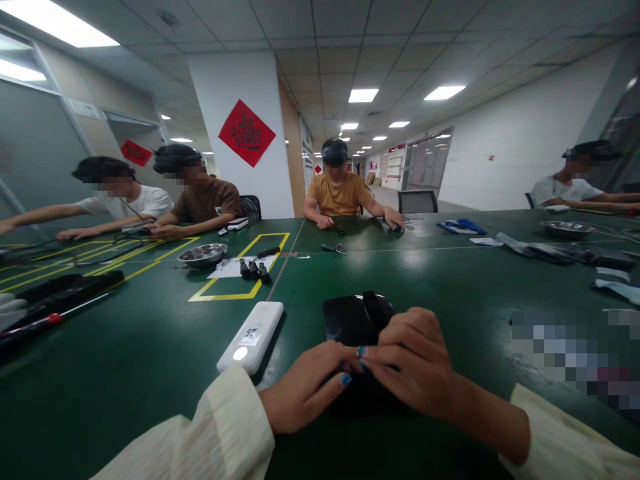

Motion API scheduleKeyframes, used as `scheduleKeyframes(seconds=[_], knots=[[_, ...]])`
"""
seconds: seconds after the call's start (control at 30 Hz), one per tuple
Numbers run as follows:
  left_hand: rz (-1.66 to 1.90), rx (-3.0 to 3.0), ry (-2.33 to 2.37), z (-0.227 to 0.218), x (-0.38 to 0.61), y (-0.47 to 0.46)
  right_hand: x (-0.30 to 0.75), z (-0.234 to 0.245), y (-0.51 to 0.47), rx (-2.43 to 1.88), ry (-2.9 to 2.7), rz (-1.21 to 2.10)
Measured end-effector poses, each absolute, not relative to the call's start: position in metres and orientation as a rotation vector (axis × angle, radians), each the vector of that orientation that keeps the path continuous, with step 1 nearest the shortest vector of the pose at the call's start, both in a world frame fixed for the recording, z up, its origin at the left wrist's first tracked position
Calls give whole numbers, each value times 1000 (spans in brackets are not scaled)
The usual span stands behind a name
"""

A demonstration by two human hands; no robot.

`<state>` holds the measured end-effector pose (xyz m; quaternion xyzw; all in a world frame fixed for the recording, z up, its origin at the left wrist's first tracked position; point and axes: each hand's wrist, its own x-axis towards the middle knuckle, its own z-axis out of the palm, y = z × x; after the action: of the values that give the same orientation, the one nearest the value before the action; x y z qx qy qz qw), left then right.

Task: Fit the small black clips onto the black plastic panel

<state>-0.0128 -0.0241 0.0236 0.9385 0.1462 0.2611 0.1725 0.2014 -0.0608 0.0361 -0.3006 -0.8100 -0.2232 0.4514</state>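
My left hand (313, 383) and my right hand (419, 360) meet at the fingertips over a glossy black flat object (345, 320) on the table in front of me. A black strap or clip-like piece (371, 308) shows at its far edge. The left fingers are drawn together, and the right fingers are curled with the index reaching toward the left ones. Whatever is between the fingertips is too small or hidden to make out. Left of the hands lies a white power bank-like device (253, 337) with a label and a lit round spot.
On the green table (475, 280) stand a metal bowl (203, 255) and small black parts (254, 270) on paper. A red-handled screwdriver (55, 319) lies at left, cutters (334, 249) further off, blue gloves (461, 227) at right. Several people sit around the table.
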Motion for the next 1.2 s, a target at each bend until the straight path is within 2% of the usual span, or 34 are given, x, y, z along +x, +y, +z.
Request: scheduleKeyframes(seconds=[0.17, 0.37, 0.8, 1.2], knots=[[637, 2587, 426, 24, -12, -26, 190, 24, -60, -562, -2066, -504], [687, 2497, 425, 26, -13, -25, 193, 18, -49, -578, -2095, -387], [605, 2331, 659, 20, -11, -23, 193, 13, -47, -700, -2099, -476], [621, 2338, 597, 23, -10, -24, 187, 10, -45, -711, -2089, -367]])
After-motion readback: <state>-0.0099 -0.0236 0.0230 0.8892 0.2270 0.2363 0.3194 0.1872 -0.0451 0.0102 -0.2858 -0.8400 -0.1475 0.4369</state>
